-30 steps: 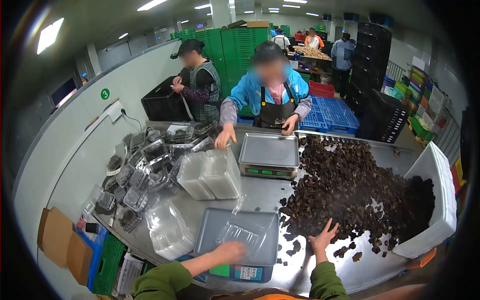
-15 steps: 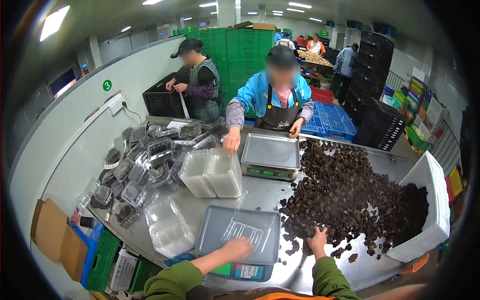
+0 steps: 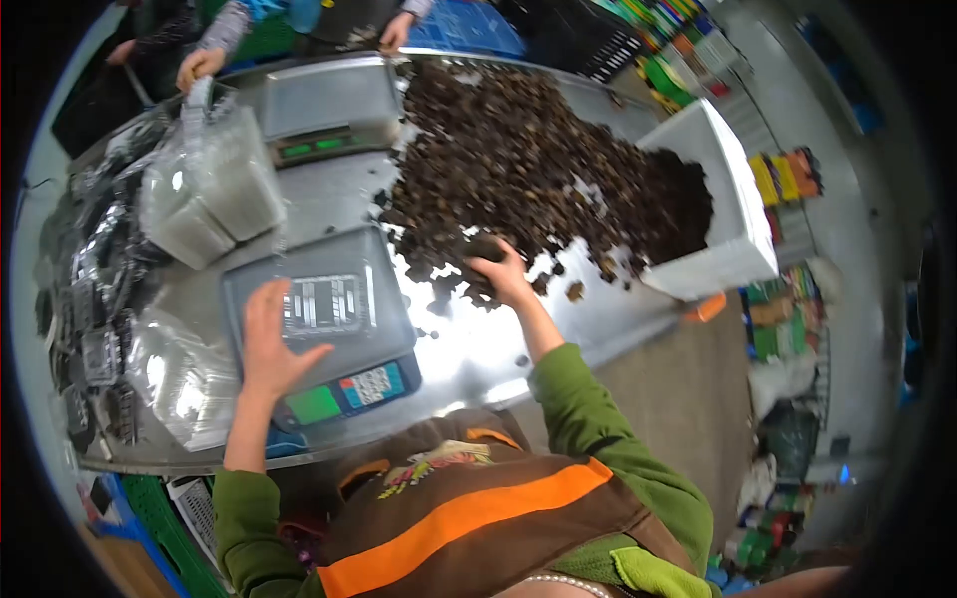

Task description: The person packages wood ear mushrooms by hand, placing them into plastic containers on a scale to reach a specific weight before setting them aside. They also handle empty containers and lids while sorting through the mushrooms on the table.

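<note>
My left hand [image 3: 271, 344], fingers spread, is at the left edge of a grey scale tray [image 3: 374, 269], beside a clear plastic container [image 3: 329, 304] lying on it. The scale's green display and keypad face me. My right hand [image 3: 501, 271] is at the near edge of a pile of dark brown pieces [image 3: 498, 149], its fingers closed around some dark pieces. Stacks of clear containers [image 3: 214, 189] stand behind my left hand, and another clear stack [image 3: 179, 379] lies left of the scale.
A second scale [image 3: 331, 105] stands at the far side. A white foam box [image 3: 743, 209] with dark pieces tips at the right. A co-worker's hand [image 3: 199, 68] touches the container stacks; another hand [image 3: 396, 32] is near the pile. Loose clear packs [image 3: 100, 269] crowd the left.
The view has tilted down and turned. My left hand has moved off the container and spread its fingers. My right hand has closed around dark pieces. The co-worker's hand lifts a clear container.
</note>
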{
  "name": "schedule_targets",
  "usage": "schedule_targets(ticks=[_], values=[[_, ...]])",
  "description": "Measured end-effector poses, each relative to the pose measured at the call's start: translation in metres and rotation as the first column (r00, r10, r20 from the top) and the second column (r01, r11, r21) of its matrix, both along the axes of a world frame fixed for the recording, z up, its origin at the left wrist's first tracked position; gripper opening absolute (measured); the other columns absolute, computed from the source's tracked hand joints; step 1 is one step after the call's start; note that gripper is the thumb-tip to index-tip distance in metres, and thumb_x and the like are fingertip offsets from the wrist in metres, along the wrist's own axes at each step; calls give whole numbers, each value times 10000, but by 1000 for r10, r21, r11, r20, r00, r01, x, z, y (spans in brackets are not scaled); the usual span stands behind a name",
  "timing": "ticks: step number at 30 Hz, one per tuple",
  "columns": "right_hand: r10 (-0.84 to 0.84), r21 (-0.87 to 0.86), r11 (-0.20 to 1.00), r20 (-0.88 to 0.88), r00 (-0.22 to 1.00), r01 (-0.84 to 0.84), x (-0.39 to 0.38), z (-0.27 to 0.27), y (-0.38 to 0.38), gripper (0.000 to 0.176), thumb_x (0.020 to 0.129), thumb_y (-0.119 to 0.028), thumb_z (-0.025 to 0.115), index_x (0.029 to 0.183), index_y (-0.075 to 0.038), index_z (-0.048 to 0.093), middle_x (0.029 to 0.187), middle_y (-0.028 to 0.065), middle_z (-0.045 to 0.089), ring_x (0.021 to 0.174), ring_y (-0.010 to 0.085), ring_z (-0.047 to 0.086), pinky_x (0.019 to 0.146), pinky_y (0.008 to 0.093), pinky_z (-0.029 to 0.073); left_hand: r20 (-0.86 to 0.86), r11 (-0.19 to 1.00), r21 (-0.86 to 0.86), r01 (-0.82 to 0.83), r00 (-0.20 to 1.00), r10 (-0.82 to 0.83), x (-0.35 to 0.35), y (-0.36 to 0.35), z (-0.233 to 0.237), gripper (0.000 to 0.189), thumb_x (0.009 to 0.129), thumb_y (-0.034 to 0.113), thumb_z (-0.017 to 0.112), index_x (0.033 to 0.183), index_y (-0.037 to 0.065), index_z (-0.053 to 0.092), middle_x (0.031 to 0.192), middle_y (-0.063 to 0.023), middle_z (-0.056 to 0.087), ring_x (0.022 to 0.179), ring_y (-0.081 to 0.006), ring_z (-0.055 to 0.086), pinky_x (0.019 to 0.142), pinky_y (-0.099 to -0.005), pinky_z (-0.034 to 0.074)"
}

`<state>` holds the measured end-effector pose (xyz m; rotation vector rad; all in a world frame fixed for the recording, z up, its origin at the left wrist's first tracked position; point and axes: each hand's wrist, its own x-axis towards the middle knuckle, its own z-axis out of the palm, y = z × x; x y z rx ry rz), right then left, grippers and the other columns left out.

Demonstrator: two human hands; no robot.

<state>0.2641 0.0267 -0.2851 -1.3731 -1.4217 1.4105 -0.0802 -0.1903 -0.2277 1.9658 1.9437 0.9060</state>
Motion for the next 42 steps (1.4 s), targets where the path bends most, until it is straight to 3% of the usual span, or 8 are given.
schedule_targets(ticks=[8, 13, 16, 22, 30, 32, 35, 42], values=[[438, 393, 770, 247, 864, -502, -140, 39, -59, 541, 617, -236, 798, 1093, -58, 612, 1148, 141, 543, 1088, 308, 572, 934, 367, 471, 57, 984, 162, -78, 996, 69, 20, 27, -21, 1282, 441, 385, 916, 1469, 23, 239, 1492, -173, 301, 1386, -383, 274, 1134, -477, 266], [524, 327, 640, 475, 707, -695, -186, 46, -78, 574, 656, -294, 810, 1157, -78, 633, 1316, 188, 495, 1177, 353, 530, 970, 399, 453, 48, 977, 161, -138, 990, 132, 20, 39, -34, 1194, 473, 334, 916, 1452, 45, 296, 1451, -154, 373, 1367, -381, 311, 1121, -481, 280], [600, 386, 622, 324, 731, -681, -173, 42, -64, 491, 694, -256, 796, 1131, -74, 664, 1316, 192, 513, 1168, 352, 544, 987, 408, 445, 23, 988, 61, -143, 990, 142, 13, 40, -36, 1122, 499, 338, 907, 1435, 75, 347, 1400, -140, 430, 1349, -373, 339, 1115, -480, 287], [329, 51, 944, -125, 936, -325, -106, 28, -32, 308, 839, -177, 729, 1100, -28, 663, 984, 51, 680, 912, 129, 647, 781, 275, 533, 9, 992, 91, -85, 996, 84, 8, 43, -35, 953, 550, 307, 892, 1365, 76, 457, 1349, -137, 475, 1343, -361, 352, 1107, -477, 288], [-159, -41, 978, 502, 850, 206, 68, -117, -41, 725, 721, -360, 824, 1261, 14, 517, 1120, 220, 576, 982, 264, 630, 737, 374, 540, 214, 895, 18, -446, 876, 432, -10, 40, -77, 467, 890, 159, 666, 1320, 56, 515, 1225, -123, 522, 1055, -218, 523, 888, -317, 439], [-217, 184, 976, 771, 599, 117, 67, -121, -67, 792, 690, -445, 820, 1265, 8, 519, 1114, 212, 556, 1016, 315, 573, 858, 427, 491, 266, 863, -77, -499, 824, 500, -26, 36, -96, 420, 924, 120, 620, 1325, 53, 512, 1147, -95, 554, 912, -154, 556, 793, -262, 468], [-133, 195, 981, 695, 706, -7, 32, -117, -100, 945, 632, -474, 842, 1350, -35, 411, 1230, 218, 453, 1143, 395, 416, 1000, 460, 382, 557, 891, -246, -382, 697, 452, -41, 27, -111, 413, 934, 20, 565, 1339, 18, 485, 886, 15, 517, 696, -30, 443, 678, -163, 405], [-40, 444, 820, 673, 738, -361, -23, -112, -110, 938, 606, -445, 842, 1379, -130, 415, 1419, 238, 301, 1267, 434, 322, 1066, 538, 278, 615, 906, -251, -342, 666, 422, -32, -3, -111, 467, 933, 8, 567, 1374, -7, 415, 855, 12, 488, 696, -21, 438, 681, -140, 371]])
